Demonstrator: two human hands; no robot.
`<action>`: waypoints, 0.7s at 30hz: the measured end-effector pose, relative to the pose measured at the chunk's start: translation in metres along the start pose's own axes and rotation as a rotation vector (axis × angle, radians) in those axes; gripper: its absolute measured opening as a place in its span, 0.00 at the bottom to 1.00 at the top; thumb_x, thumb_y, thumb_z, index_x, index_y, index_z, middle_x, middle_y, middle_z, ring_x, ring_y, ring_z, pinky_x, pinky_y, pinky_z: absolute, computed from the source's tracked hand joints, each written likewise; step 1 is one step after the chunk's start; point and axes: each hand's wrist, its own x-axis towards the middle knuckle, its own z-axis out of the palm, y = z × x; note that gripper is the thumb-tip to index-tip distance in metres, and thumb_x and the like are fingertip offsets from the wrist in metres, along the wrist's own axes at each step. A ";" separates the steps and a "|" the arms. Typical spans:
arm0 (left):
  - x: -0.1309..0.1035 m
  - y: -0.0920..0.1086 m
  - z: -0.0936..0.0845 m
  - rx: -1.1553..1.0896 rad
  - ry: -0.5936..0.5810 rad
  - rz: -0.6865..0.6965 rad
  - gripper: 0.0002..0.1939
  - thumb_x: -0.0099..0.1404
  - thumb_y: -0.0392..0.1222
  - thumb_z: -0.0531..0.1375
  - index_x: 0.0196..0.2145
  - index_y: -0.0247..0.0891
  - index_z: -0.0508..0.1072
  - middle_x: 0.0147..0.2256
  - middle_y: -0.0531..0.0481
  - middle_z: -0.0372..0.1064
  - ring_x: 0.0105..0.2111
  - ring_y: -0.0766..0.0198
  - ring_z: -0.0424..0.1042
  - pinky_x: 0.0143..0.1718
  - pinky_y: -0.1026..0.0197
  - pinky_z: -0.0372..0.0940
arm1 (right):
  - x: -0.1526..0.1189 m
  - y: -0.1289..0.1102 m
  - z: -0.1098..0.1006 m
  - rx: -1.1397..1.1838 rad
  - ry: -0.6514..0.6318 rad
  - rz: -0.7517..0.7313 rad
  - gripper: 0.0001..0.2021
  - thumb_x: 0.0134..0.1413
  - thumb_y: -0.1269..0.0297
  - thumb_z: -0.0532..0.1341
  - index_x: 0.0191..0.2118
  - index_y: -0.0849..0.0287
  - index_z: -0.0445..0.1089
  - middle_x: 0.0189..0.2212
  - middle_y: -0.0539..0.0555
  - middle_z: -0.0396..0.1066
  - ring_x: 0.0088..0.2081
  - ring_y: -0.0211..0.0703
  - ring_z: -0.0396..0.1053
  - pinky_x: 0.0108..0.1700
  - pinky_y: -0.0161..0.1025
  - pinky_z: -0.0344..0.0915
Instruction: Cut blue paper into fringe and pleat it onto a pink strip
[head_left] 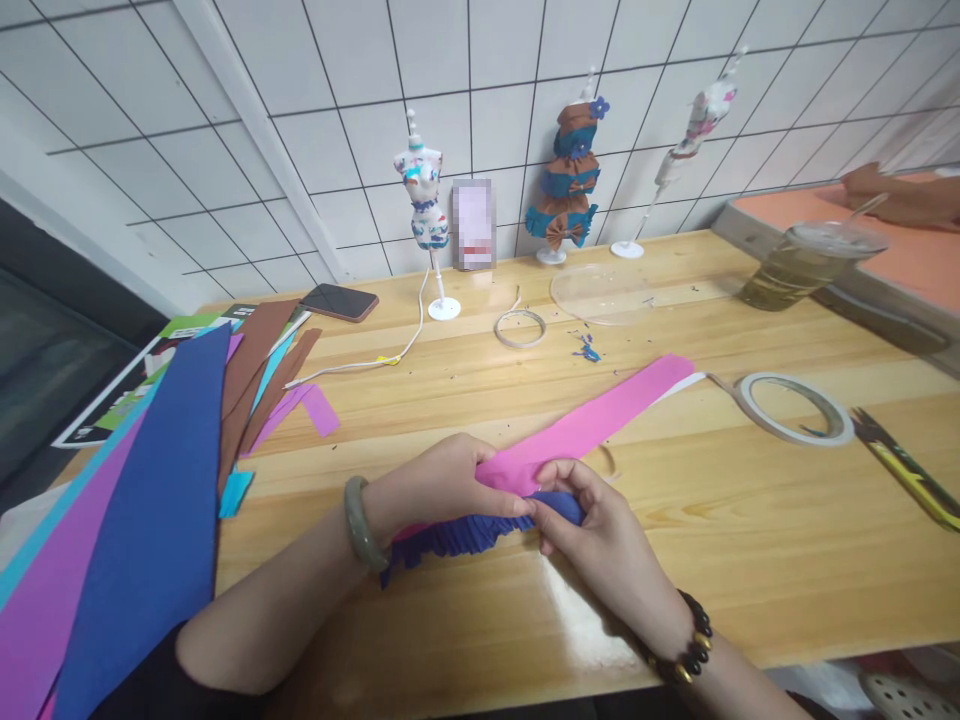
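Observation:
Between my two hands lies a long pink crepe paper strip (592, 420) with a pleated blue crepe paper strip (465, 537) along its near edge. My left hand (450, 480) presses the pink and blue papers together, its thumb on the pleats. The thumb and fingers of my right hand (592, 520) pinch the blue strip close to my left thumb. White tape backing runs from the pink strip's far end toward a roll of double-sided tape (795, 408). What lies under my fingers is hidden.
Crepe paper sheets (161, 500) pile up on the left beside a phone (339, 301). Small dress-form mannequins (421, 200) stand along the tiled wall, one in a brown and teal paper dress (566, 200). A cutter (907, 470) and a drink cup (806, 265) are at right.

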 end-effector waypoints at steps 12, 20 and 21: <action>0.004 -0.005 0.005 0.110 -0.017 0.120 0.11 0.51 0.45 0.59 0.23 0.34 0.64 0.20 0.57 0.51 0.22 0.72 0.51 0.20 0.69 0.49 | -0.011 0.003 -0.003 -0.034 -0.034 0.115 0.17 0.53 0.56 0.58 0.45 0.59 0.59 0.16 0.44 0.65 0.19 0.36 0.68 0.25 0.34 0.65; 0.002 -0.003 0.006 0.064 -0.008 0.062 0.10 0.49 0.43 0.59 0.21 0.35 0.62 0.19 0.57 0.51 0.20 0.72 0.51 0.18 0.69 0.49 | -0.020 0.004 -0.011 -0.156 0.013 0.092 0.16 0.54 0.54 0.56 0.44 0.59 0.62 0.17 0.45 0.65 0.18 0.37 0.66 0.22 0.34 0.64; 0.002 -0.003 0.007 0.046 -0.016 0.054 0.10 0.49 0.43 0.59 0.22 0.35 0.63 0.19 0.57 0.51 0.20 0.72 0.52 0.18 0.69 0.49 | -0.020 0.005 -0.013 -0.215 0.032 0.055 0.14 0.54 0.55 0.56 0.43 0.58 0.64 0.17 0.47 0.67 0.19 0.37 0.67 0.23 0.35 0.64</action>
